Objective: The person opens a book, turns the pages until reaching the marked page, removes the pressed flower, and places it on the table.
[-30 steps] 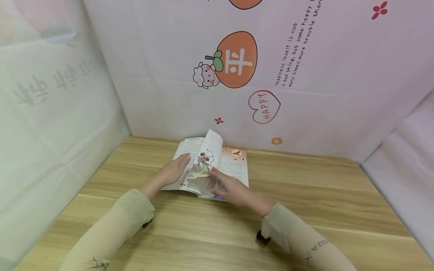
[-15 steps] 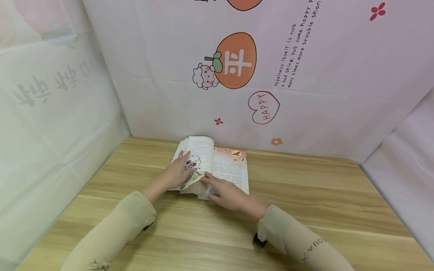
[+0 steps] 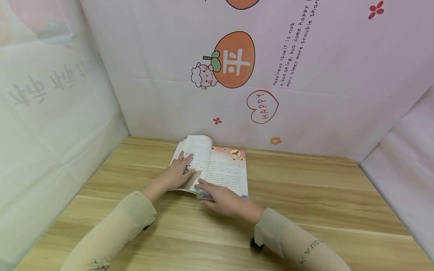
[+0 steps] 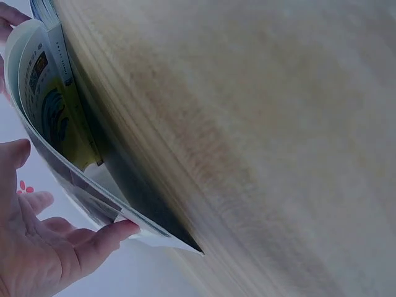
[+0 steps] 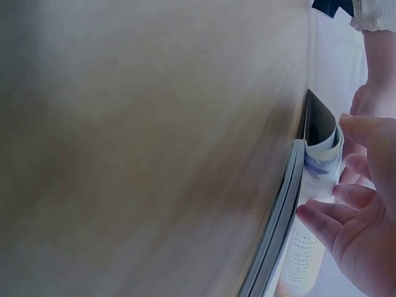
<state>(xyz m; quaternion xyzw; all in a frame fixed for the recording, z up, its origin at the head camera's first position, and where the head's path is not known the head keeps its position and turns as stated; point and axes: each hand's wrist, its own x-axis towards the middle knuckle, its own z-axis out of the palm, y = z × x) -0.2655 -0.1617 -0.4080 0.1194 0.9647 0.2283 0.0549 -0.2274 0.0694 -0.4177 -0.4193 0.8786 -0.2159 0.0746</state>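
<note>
An open book (image 3: 227, 173) lies on the wooden table, close to the back wall. Its left leaves (image 3: 200, 148) bow up from the fold; the right page has a pink printed top. My left hand (image 3: 174, 175) rests with spread fingers on the left page, covering part of an illustration. Close to the fold, my right hand (image 3: 222, 197) touches the lower part of the left page with extended fingers. In the left wrist view the cover curves away from the spine (image 4: 57, 52). The right wrist view shows the thick stack of pages (image 5: 278, 213) beside my right fingers.
Behind the book rises a pale fabric wall (image 3: 305, 120) printed with fruit, a heart and lettering. Another fabric panel (image 3: 61, 124) borders the left side. The wooden tabletop (image 3: 305, 188) stretches to the right and in front of the book.
A leaf with an archer picture has turned from upright over to the left side. My left hand has come down on it, and my right hand has shifted slightly left toward the fold.
</note>
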